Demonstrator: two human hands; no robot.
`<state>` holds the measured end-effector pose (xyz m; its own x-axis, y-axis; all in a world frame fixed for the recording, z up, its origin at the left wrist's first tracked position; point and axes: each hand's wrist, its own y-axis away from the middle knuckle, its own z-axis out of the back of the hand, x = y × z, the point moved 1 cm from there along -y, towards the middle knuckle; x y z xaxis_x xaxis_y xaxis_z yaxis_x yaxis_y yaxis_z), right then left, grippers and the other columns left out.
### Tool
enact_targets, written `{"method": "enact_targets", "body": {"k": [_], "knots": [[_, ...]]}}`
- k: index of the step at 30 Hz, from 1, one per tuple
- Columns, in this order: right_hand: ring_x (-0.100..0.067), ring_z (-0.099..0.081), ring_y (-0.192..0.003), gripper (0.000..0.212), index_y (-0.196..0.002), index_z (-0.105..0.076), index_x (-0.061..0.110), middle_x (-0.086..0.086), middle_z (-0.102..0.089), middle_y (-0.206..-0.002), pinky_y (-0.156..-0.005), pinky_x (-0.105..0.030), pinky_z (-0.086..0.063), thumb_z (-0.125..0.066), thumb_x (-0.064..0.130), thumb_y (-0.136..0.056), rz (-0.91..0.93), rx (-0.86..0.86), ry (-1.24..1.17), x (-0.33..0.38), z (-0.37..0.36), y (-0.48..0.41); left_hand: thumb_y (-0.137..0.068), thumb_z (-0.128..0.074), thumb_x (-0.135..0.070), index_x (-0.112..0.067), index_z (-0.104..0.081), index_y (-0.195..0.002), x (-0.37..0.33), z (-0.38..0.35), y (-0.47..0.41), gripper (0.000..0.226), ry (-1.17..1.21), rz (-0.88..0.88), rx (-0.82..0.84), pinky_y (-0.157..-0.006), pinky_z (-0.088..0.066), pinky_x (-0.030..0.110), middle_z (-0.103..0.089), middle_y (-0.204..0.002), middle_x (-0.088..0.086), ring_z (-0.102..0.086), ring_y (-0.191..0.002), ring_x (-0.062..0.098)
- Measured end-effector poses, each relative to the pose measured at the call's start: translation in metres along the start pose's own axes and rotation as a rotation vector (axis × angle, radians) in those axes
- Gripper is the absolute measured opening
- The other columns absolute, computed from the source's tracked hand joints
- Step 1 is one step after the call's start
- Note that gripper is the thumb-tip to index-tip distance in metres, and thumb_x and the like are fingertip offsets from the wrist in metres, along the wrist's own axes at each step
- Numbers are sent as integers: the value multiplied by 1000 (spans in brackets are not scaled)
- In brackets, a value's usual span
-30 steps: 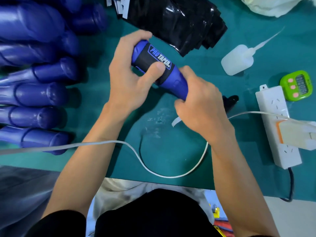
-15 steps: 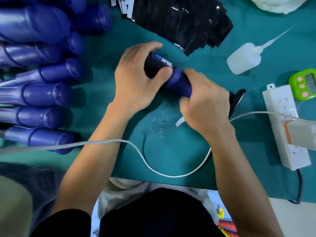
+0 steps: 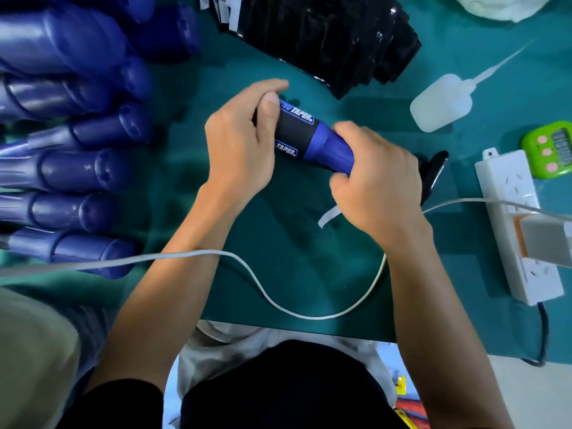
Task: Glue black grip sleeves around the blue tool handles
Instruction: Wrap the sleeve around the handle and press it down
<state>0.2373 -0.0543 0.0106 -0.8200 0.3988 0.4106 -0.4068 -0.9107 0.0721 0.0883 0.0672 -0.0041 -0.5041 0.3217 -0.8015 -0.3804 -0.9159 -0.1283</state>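
Place of the work piece: the blue handle (image 3: 331, 147) is held between both hands, over the green mat (image 3: 294, 274), in the middle of the view. Whether it touches the mat, I cannot tell.
Long axis: it runs from upper left to lower right, with the thick end in the left hand and the narrow end in the right hand.
Left hand: the left hand (image 3: 238, 144) is curled round the thick end, over the black grip sleeve (image 3: 294, 131). Its thumb lies across the top of the sleeve.
Right hand: the right hand (image 3: 374, 178) is closed round the bare blue narrow end. A white strip (image 3: 328, 216) comes out below its fingers, and how it is held is hidden.
Key relation: the sleeve lies directly under the left fingers, so the left hand is the nearer one for pressing. The right hand is just beside the sleeve's edge, not on it, and can steady or turn the handle about its axis.
Look of the sleeve: matt black and tight round the handle, with 2 "TAPER" prints showing. The seam is not in view.
Judgement: the sleeve seems already wrapped on, so the step in hand is probably pressing it down all around.
Supplies: the pile of black sleeves (image 3: 325, 38) and the glue bottle (image 3: 439, 102) lie behind the hands. The row of blue handles (image 3: 71, 171) lies at the left.
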Motion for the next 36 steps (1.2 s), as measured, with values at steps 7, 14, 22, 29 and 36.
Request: {"method": "enact_targets", "body": {"k": [7,14,22,29,36], "knots": [[-27,-44,-73,38,-111,-62,18,1,-60,-88,-59,-36,-32,-65,10,-74,20,-25,77,2,1,1,-101,-66,-43,-14,-76,-117,-2,-2,4,35,-141,-191,75,-95,-53,41,-71,-120,0,-67,-111,22],[-34,-57,-85,27,-102,-63,14,-3,-62,-86,-84,-43,-40,-65,17,-75,63,-90,226,9,-1,7,-109,-47,-16,-9,-70,-129,5,2,-2,32,-50,-78,-49,-91,-53,20,-75,-104,-7,-69,-93,2],[-35,-55,-87,36,-114,-64,12,-7,-62,-97,-77,-43,-41,-66,12,-78,23,-51,166,8,-2,8,-102,-48,-22,-19,-71,-129,9,7,-12,36,82,136,-7,-98,-54,40,-78,-97,-8,-72,-97,10],[-35,-56,-87,33,-114,-62,12,-6,-61,-97,-77,-43,-40,-67,17,-82,26,-43,170,4,-3,8,-87,-76,-49,-24,-71,-130,1,4,-4,50,-74,-157,324,-101,-47,26,-64,-130,-8,-61,-119,6],[-33,-59,-87,42,-124,-62,15,-4,-67,-98,-76,-42,-42,-71,27,-85,39,-74,57,2,-1,7,-61,-87,-23,-37,-62,-138,14,12,-12,82,-97,-172,517,-97,-39,9,-60,-122,-19,-55,-107,-9]]}}
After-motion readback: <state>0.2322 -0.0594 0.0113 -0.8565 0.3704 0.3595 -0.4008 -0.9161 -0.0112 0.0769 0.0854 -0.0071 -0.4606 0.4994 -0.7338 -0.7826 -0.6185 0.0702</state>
